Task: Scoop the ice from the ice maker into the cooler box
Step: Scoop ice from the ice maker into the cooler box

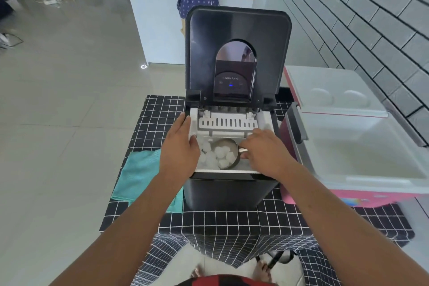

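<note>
White, rounded ice cubes (210, 158) lie heaped in the open bin of the one black ice maker (232, 190), and about six of them sit inside the round metal scoop (226, 154), which is down in the bin. My right hand (267, 153) curls around the scoop's short handle. My left hand (182, 144) rests with straight fingers on the bin's left rim. The maker's lid stands upright, one blue light glowing on its panel. Just to the right stands one pink cooler box (362, 158) with a white interior, its lid open. One teal cloth (141, 174) lies left of the maker on a black tablecloth (232, 220) with a white grid. Pale floor tiles and a grey brick wall surround us.
</note>
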